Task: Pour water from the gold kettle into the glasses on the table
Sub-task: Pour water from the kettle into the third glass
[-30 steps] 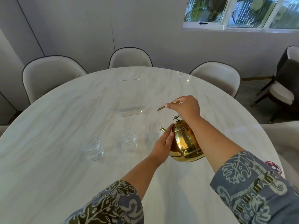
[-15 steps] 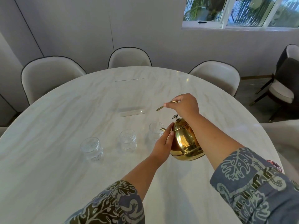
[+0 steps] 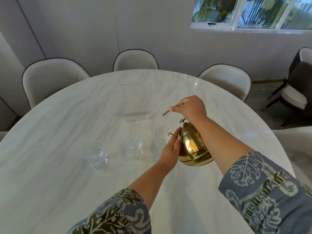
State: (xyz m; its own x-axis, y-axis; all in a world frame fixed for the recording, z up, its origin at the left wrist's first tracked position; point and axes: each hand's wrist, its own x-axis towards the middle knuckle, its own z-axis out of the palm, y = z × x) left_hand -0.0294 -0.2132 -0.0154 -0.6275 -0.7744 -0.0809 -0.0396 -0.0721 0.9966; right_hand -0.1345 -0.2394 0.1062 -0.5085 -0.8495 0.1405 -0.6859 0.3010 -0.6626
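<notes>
Though midair, gold kettle (image 3: 194, 146) mid-table (image 3: 50, 166).

Pale chairs (image 3: 55, 80), grey wall (image 3: 84, 27), window (image 3: 253, 12)

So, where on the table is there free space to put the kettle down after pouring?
The marble table is bare in front of the three glasses, near the left sleeve, and also right of the gold kettle. The far half is open except for the clear acrylic stand. It is crowded around the right glass, where the left hand steadies the kettle.
</notes>
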